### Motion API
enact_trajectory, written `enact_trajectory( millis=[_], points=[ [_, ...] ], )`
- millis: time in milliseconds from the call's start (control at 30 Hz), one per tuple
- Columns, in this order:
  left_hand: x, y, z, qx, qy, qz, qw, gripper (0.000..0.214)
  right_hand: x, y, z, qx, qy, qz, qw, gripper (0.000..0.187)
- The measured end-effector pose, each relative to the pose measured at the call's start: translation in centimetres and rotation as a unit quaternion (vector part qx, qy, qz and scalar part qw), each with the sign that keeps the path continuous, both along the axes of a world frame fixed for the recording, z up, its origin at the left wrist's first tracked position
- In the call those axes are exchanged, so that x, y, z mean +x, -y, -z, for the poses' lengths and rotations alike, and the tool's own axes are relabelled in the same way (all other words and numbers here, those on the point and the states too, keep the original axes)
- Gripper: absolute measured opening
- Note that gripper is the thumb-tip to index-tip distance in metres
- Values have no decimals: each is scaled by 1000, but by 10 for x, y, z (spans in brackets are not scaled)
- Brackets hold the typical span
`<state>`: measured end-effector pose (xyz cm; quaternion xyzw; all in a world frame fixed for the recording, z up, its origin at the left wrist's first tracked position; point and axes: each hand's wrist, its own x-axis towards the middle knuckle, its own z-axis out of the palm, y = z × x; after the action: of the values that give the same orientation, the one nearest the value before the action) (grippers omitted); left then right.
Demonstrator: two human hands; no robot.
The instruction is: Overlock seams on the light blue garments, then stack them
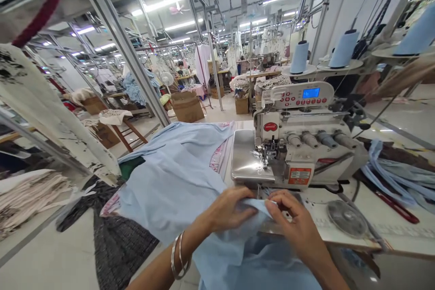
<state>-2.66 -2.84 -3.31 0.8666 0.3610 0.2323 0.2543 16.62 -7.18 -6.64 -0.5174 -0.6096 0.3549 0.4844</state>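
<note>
A light blue garment [176, 176] lies spread over the sewing table and hangs down toward me. My left hand [227, 210], with bangles on the wrist, is closed on a fold of its edge. My right hand [295, 223] pinches the same edge just to the right, fingertips nearly touching the left hand's. Both hands sit right in front of the white overlock sewing machine [299, 145], a little below its needle and presser foot [267, 154].
Pale blue thread cones [299, 56] stand behind the machine. Blue fabric strips [397, 176] and red-handled scissors [397, 206] lie at right. Printed white fabric [50, 113] hangs at left, dark cloth [115, 240] below. Cardboard boxes [186, 106] and other workstations fill the hall.
</note>
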Motion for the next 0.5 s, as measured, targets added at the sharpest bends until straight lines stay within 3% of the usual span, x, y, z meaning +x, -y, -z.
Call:
enact_trajectory(
  millis=[67,233,400,500],
  points=[
    [2,-1,-13,-18,22,-10,1000,6,-2,-1,-5,-20,-81,-15,996,32],
    [7,-10,-42,-54,60,-7,997,18,-21,-5,-7,-76,-269,-65,958,36],
    [12,-33,-53,81,-36,-95,992,26,-36,-2,-6,-87,-278,-7,957,31],
    [18,-46,-49,117,-96,-144,978,15,-42,-1,2,-110,-318,11,942,36]
  ],
)
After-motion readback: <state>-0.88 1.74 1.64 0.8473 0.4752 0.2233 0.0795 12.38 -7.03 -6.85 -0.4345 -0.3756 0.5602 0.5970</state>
